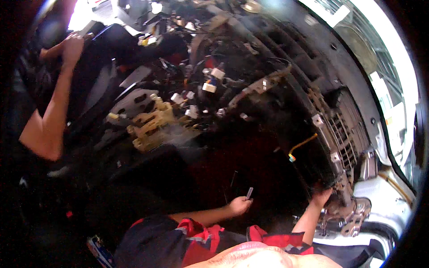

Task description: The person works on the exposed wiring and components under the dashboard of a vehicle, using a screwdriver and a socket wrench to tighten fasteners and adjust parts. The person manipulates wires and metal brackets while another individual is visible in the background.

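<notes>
In a car's stripped front cabin, my left hand (pixel 240 205) is closed on a short metal tool (pixel 250 193). Its bright end sticks up out of the fist, and its exact kind does not show. To the right, my right hand (pixel 321 196) reaches to the lower end of the bare dashboard frame (pixel 336 157), near a metal bracket (pixel 356 216). Its fingers vanish in shadow, so I cannot see whether they grip anything. A yellow cable (pixel 304 145) with a small pale connector hangs left of the frame.
At the far left another person's arm (pixel 54 107) reaches up, hand raised. White connectors (pixel 209 87) and loose wiring hang across the middle. Below them sits a tan plastic bracket (pixel 154 123). The light door sill (pixel 384 210) lies at the right.
</notes>
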Tool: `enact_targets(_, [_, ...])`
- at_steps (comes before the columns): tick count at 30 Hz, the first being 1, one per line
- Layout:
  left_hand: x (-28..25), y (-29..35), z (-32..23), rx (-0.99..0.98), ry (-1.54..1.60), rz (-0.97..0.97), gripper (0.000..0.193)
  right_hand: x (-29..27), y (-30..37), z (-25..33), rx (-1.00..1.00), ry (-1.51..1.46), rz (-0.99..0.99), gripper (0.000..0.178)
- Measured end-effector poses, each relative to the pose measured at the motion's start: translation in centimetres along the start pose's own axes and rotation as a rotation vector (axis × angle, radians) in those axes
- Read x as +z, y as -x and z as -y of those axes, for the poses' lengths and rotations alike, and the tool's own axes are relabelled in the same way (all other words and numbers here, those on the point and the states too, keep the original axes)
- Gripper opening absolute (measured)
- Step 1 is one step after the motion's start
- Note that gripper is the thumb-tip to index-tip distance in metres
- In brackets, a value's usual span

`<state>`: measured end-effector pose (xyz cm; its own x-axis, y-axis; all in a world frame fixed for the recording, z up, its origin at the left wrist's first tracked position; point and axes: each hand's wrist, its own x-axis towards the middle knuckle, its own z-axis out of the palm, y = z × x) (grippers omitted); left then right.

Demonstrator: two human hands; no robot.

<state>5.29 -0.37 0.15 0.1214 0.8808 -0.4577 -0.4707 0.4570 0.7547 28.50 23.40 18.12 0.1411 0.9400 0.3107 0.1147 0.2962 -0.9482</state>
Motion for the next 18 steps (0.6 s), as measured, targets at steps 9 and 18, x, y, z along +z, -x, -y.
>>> enact_targets(9, [0.0, 2.1, -3.5, -0.001, -0.022, 0.014, 0.033, -1.2, -2.0, -3.7, 0.243, -0.661, -0.014, 0.037])
enact_targets(18, [1.0, 3.1, -5.0, -0.041, -0.154, 0.058, 0.029, -6.6, -4.5, -7.3, 0.212, -0.308, 0.023, 0.044])
